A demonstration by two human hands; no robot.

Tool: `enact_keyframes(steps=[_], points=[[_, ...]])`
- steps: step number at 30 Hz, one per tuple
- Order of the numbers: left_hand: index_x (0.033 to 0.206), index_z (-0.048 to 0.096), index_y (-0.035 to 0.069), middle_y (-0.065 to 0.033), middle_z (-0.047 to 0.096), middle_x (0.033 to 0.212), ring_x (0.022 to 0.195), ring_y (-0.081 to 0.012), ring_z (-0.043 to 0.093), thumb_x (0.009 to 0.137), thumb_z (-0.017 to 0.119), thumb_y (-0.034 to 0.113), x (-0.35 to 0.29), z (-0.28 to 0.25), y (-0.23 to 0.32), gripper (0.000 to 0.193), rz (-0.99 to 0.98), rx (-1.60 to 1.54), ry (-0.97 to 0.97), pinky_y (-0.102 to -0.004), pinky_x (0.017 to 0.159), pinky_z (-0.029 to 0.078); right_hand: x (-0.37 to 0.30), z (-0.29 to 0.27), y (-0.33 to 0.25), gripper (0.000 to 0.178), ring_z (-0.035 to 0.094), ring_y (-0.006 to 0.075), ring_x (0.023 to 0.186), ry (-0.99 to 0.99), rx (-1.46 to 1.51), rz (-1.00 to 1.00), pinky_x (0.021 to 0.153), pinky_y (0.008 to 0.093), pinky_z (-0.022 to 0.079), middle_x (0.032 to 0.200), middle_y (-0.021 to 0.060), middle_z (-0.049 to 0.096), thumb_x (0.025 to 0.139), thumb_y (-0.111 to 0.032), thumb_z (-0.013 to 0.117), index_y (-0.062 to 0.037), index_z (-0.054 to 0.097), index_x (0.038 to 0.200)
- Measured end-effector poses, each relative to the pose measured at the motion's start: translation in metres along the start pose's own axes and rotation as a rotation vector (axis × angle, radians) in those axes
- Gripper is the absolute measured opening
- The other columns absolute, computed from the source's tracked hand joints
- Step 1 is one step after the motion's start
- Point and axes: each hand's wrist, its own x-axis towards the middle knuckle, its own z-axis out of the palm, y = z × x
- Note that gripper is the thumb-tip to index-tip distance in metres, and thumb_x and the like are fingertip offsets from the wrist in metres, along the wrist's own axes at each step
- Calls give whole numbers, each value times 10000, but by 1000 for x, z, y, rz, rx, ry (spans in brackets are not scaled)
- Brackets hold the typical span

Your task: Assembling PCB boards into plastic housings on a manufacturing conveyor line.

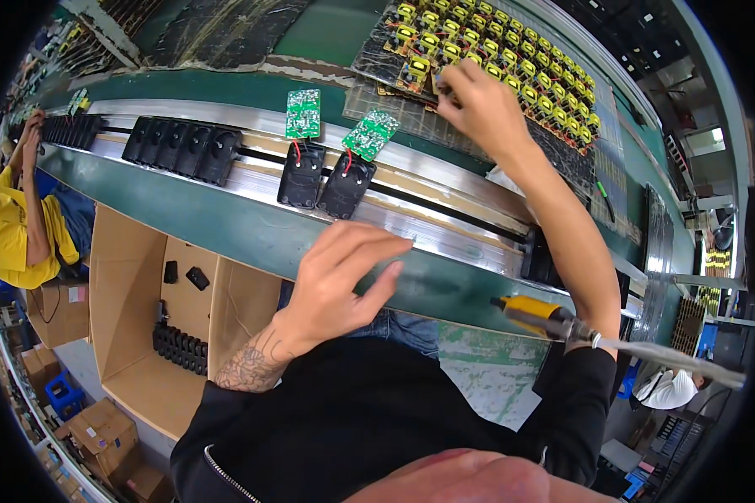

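Left hand point(344, 277) is just on the wearer's side of the metal track point(445, 250), thumb and fingers spread apart with nothing visible between them. Right hand point(478, 105) is way out at the near-left edge of the yellow-topped circuit boards point(499, 63), fingers curled; can't tell if they're pinching one, since the fingertips are mostly hidden. The two black cases point(300, 178) point(346, 188) sit side by side on the track, directly beyond the left hand, so that one's clearly nearer. Left case has its long side pointing pretty much straight away from the person; the other one's far end leans right. Each has a green board point(303, 115) point(372, 134) at its far end, with red wire between. Those boards are to the left of the right hand and a bit closer in. Yellow screwdriver point(533, 312) hangs by the right forearm.
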Motion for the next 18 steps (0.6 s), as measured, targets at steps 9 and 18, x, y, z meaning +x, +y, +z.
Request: enact_keyframes(steps=[9, 18], points=[[1381, 522, -24, -140, 642, 1284, 1074, -194, 648, 1017, 604, 139, 92, 68, 8, 407, -524, -1218, -157, -294, 919, 533, -90, -120, -35, 110, 683, 179, 802, 274, 1204, 759, 728, 273, 595, 1015, 165, 706, 870, 19, 722, 21, 640, 945], [1336, 584, -17, -97, 668, 1125, 876, -107, 627, 987, 643, 96, 102, 87, 21, 372, -495, -1097, -179, -243, 794, 545, -287, -178, 23, 280, 685, 260, 976, 271, -314, 1047, 884, 338, 523, 1129, 115, 724, 918, -205, 702, -17, 691, 1126]])
